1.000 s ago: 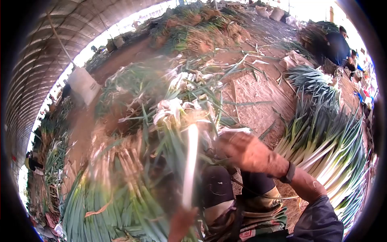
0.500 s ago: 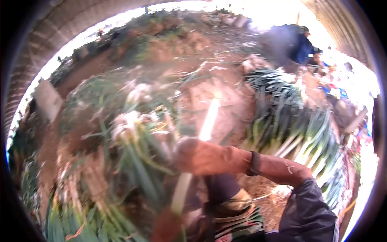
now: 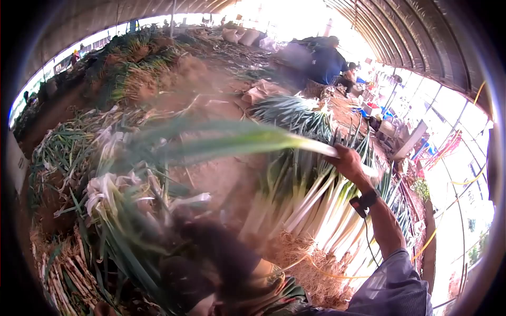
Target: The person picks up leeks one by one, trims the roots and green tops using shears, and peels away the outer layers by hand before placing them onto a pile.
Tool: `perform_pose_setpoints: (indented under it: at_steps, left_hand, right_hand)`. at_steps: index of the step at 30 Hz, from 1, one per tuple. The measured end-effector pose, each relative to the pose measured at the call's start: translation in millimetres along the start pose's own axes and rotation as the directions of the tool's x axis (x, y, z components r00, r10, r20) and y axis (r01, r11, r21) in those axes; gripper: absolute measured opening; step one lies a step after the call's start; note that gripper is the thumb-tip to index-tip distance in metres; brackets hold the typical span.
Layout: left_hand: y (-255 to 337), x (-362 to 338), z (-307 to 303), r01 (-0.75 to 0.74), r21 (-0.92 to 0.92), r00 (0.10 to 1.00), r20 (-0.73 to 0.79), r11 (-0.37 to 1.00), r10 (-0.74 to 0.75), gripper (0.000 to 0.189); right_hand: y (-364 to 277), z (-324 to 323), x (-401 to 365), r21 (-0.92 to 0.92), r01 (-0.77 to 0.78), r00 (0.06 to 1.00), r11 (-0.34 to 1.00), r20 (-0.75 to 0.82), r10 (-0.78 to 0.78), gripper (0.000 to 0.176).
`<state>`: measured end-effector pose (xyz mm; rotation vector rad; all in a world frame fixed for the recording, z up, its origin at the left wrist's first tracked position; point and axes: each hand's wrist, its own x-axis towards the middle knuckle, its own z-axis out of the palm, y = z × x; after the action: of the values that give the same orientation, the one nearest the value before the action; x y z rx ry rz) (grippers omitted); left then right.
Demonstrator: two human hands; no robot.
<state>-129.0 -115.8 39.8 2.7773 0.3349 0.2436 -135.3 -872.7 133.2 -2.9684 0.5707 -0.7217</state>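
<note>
The right hand [image 3: 349,162] keeps a closed grip on a leek [image 3: 237,141], its leaves smeared by blur, above the stacked leeks [image 3: 300,205]. The left hand is out of view.

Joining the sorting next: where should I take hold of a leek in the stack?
Likely the firm white stalk, from the near side: stalks point this way, floppy leaves fan away. The right hand holds its leek near the pale end.
</note>
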Motion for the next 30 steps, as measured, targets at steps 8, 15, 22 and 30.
perform_pose_setpoints:
  at_steps: [8,15,22,30]
  left_hand:
    - [59.5,7.4,11.7,-0.116,-0.133,0.948,0.282,0.984,0.15,0.041]
    - [70.5,9.6,31.5,-0.234,-0.266,0.908,0.285,0.935,0.308,0.033]
    - [81.2,-4.1,66.7,-0.128,-0.385,0.946,0.229,0.914,0.229,0.041]
    - [157.9,-8.1,107.1,-0.38,-0.485,0.893,0.029,0.788,0.449,0.021]
  right_hand:
    - [108.6,22.5,-120.0,0.36,-0.806,0.519,0.469,0.049,0.853,0.035]
    - [110.2,75.8,-196.1,0.107,-0.771,0.626,0.628,0.308,0.716,0.042]
    - [49.9,115.1,-143.3,0.307,-0.485,0.873,0.818,0.22,0.435,0.044]
    - [-206.8,116.8,-75.9,0.711,0.054,0.932,0.702,0.217,-0.291,0.03]
